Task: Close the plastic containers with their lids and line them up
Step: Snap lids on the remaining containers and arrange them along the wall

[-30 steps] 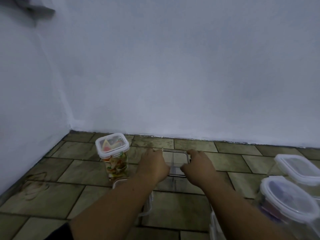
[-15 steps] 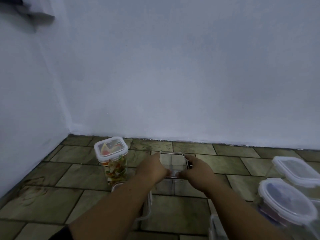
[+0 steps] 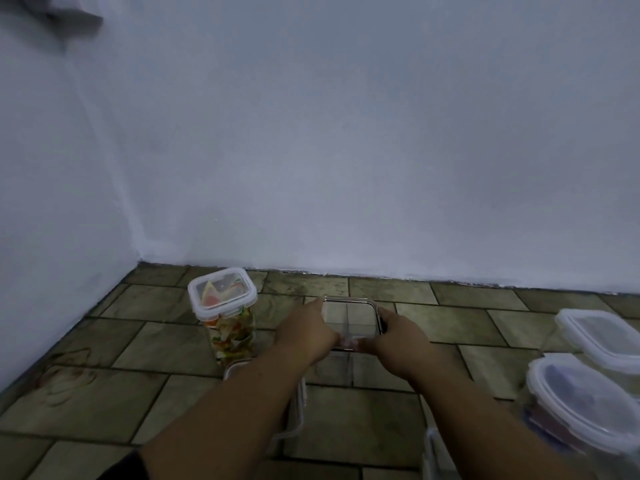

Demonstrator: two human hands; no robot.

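A tall clear empty container point(image 3: 349, 318) stands on the tiled floor in the middle, its square top rim showing between my hands. My left hand point(image 3: 306, 332) grips its left side and my right hand point(image 3: 401, 336) grips its right side. To the left stands a tall closed container point(image 3: 227, 315) with a white-rimmed lid and colourful snacks inside. Under my left forearm lies another clear container with a lid point(image 3: 298, 407), mostly hidden. At the right stand two closed containers with white-rimmed lids, one nearer point(image 3: 585, 400) and one farther point(image 3: 599, 332).
A white wall point(image 3: 346, 150) runs along the back and another on the left, meeting in a corner. The floor point(image 3: 156, 348) is brown-green tile. A clear plastic piece point(image 3: 431, 452) shows at the bottom edge beside my right forearm.
My hands have shifted slightly on the clear container's rim, the thumbs now closer together at its near edge. The view has tilted a little. The containers stay in place.
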